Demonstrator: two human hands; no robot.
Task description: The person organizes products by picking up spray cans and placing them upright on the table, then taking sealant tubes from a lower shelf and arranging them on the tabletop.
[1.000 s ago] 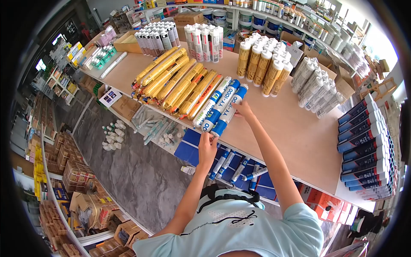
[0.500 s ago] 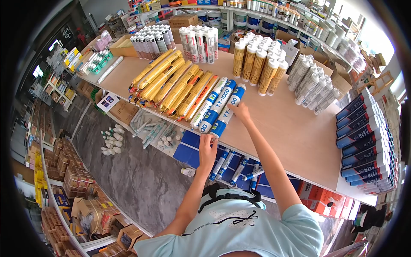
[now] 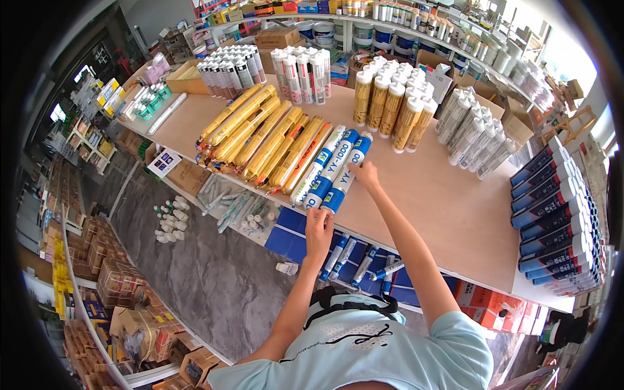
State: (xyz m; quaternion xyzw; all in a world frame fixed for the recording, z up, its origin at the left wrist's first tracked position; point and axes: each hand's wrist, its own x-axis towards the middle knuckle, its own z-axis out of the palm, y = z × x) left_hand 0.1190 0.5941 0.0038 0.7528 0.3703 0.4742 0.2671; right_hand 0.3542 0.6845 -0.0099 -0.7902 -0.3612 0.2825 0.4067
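On the table, a blue-and-white sealant sausage (image 3: 347, 174) marked YY-1000 lies at the right end of a row of foil tubes. My left hand (image 3: 318, 231) is closed with its fingertips on the near end of this tube, at the table edge. Farther up, my right hand (image 3: 365, 174) grips the tube's right side. Against its left side rests another blue-and-white sausage (image 3: 333, 162). Beyond that, several gold sealant sausages (image 3: 286, 146) lie side by side, some stacked on others.
Upright gold-brown cartridges (image 3: 392, 107) stand behind my right hand, with grey-white cartridges (image 3: 478, 140) to their right. Dark blue cartridges (image 3: 546, 214) fill the table's right end. Below the front edge, blue boxes (image 3: 286, 237) and loose tubes (image 3: 364, 265) sit on a lower shelf.
Both hands stay on the rightmost blue-and-white sausage, with only slight shifts of the fingers. The whole view has moved a little.
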